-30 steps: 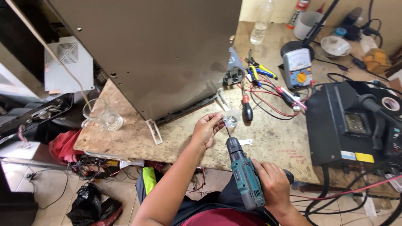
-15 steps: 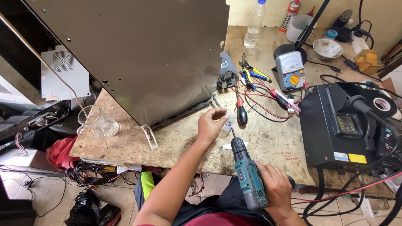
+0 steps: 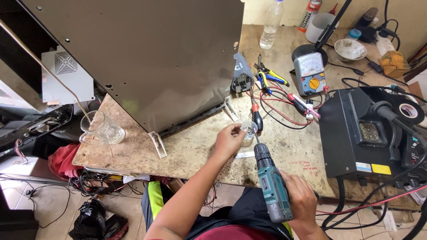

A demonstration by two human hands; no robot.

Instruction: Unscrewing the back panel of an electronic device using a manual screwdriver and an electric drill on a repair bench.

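Observation:
My right hand (image 3: 301, 201) grips a teal and black cordless drill (image 3: 271, 186), its bit pointing away from me toward a small clear container (image 3: 249, 131) on the wooden table (image 3: 195, 151). My left hand (image 3: 229, 140) reaches to that container, fingertips pinched at its rim; whether a small part sits between them cannot be seen. A large grey metal panel (image 3: 151, 58) stands tilted on the table just left of and behind the hands, resting on white feet (image 3: 158, 144).
A glass mug (image 3: 101, 129) stands at the table's left corner. Behind the container lie a screwdriver (image 3: 256, 118), pliers (image 3: 267, 80), red leads and a multimeter (image 3: 310, 73). A black device (image 3: 369, 133) fills the right side. A plastic bottle (image 3: 271, 24) stands at the back.
The view has shifted slightly. My left hand stays pinched at the small container while the drill stays in my right hand, its bit now closer to the container.

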